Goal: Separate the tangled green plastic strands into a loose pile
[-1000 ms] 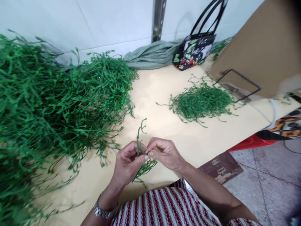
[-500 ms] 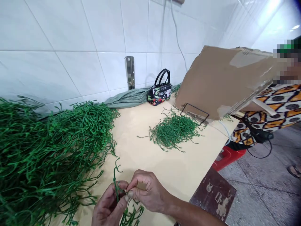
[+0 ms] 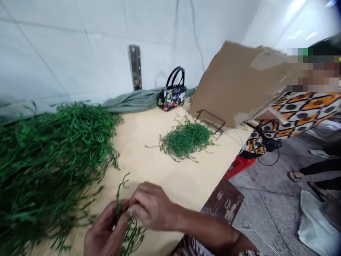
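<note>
My left hand (image 3: 108,229), at the bottom of the view, has its fingers closed on a green plastic stem (image 3: 119,193) that stands up from the grip. My right hand (image 3: 150,206) pinches at the same spot, its fingertips touching those of the left; what lies between them is hidden. Below the hands, more green sprigs (image 3: 133,234) show near the table edge. A large heap of green stems (image 3: 61,153) covers the left side of the table. Beyond the hands lies a smaller green pile (image 3: 188,138).
A floral handbag (image 3: 172,97) and grey-green cloth (image 3: 133,101) lie along the wall. A cardboard sheet (image 3: 237,85) leans at the back right behind a wire frame (image 3: 210,121). A person in patterned clothing (image 3: 306,110) is at the right, near a red stool (image 3: 239,165).
The camera view has turned right, so the scene sits further left and higher. Both hands remain together at the stem, and the right hand's fingers are more folded.
</note>
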`<state>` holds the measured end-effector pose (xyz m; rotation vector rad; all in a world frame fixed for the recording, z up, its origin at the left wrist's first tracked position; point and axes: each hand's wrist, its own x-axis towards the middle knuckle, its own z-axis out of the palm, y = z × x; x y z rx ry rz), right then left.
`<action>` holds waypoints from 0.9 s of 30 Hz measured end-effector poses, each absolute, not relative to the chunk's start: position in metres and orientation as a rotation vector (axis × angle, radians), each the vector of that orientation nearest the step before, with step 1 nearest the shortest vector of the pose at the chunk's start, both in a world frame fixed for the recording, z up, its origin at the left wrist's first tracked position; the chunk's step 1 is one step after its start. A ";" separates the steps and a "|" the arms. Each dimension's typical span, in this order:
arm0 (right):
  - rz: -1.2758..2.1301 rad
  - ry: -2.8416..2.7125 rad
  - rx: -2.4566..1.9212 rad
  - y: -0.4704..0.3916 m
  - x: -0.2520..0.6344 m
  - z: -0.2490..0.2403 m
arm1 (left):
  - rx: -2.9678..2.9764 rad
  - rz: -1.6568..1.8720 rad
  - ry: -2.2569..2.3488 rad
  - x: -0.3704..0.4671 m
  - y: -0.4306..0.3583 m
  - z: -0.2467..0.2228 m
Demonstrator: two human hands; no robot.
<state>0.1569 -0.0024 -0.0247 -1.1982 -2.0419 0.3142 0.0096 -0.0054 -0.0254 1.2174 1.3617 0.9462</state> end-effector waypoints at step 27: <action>0.732 -2.210 -1.024 -0.014 0.167 -0.010 | 1.463 0.618 0.903 -0.006 -0.002 -0.013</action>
